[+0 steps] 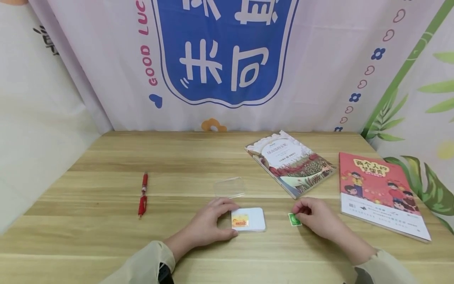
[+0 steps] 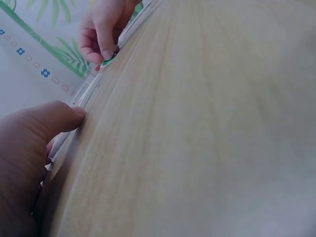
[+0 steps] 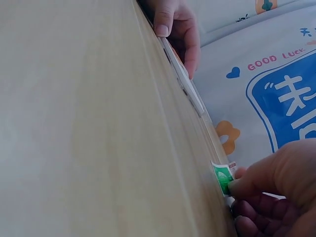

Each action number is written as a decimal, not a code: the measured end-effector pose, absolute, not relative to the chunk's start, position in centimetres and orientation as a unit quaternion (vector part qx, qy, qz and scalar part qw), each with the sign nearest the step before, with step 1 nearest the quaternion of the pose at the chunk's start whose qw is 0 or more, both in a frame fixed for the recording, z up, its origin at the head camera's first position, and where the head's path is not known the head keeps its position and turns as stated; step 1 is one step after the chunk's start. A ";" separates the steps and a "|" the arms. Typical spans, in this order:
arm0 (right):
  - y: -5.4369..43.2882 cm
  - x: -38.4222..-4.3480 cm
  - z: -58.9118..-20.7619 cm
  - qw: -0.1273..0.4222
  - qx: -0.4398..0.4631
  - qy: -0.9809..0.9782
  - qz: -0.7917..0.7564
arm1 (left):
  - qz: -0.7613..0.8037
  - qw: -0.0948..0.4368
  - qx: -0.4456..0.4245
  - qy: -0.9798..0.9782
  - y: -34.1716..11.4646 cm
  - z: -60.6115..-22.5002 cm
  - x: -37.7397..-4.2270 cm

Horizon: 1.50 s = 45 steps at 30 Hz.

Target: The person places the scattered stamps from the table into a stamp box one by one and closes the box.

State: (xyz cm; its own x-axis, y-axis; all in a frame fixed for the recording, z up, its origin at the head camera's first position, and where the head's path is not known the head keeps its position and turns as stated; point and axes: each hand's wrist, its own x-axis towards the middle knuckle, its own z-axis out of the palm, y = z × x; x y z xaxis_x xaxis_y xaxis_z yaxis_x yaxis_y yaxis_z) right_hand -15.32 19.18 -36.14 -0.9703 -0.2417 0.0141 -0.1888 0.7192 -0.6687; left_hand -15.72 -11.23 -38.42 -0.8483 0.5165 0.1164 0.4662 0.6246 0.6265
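Note:
A small white flat case [image 1: 256,219] with rounded corners lies on the wooden table, and an orange-and-yellow stamp [image 1: 240,221] sits on its left part. My left hand [image 1: 211,225] holds the case from the left side, thumb at the near edge and fingers at the far edge. To the right, my right hand [image 1: 317,217] pinches a small green stamp [image 1: 294,219] with a white border between thumb and fingers, low over the table. The right wrist view shows this green stamp [image 3: 222,177] tilted up. Just beyond the case lies a clear plastic cover [image 1: 229,187].
A red pen [image 1: 143,195] lies at the left on the table [image 1: 88,244]. Behind my right hand is a book with a landscape cover [image 1: 291,163]. A red-and-white book [image 1: 383,193] lies farther right. A printed curtain [image 1: 124,98] hangs at the table's back edge.

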 end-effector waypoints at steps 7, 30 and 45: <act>19.2 -15.3 -35.9 0.028 -0.118 0.924 -0.362 | 0.333 0.036 0.274 0.901 -11.1 -38.5 -15.7; 17.9 -16.3 -35.8 0.123 -0.082 0.835 -0.531 | 0.335 0.031 0.276 0.900 -11.1 -38.4 -15.7; 16.1 -16.3 -36.6 0.137 -0.130 0.805 -0.562 | 0.339 0.027 0.281 0.897 -11.3 -38.6 -15.5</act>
